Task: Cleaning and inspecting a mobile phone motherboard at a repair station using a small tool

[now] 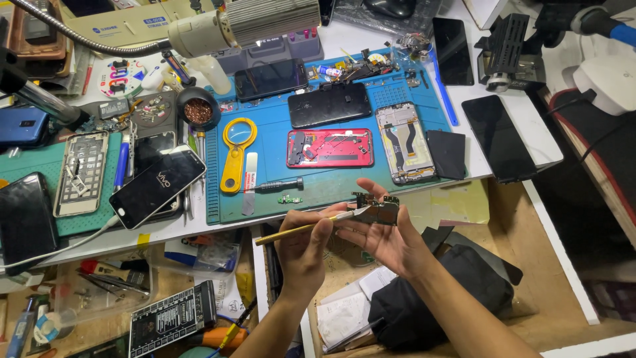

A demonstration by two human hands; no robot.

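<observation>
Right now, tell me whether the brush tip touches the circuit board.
Touching. The head view shows the brush tip lying against the circuit board, held in the right hand.

Only the person's two forearms and hands show, coming up from the bottom of the frame toward its middle. Both arms are bare to the lower edge of the picture: no sleeve, cuff or glove is visible on either. The left hand (303, 248) wears no ring, watch or strap that can be made out, and the same goes for the right hand (387, 240). The fingernails look short and unpainted. No other part of the body or clothing comes into view.
</observation>
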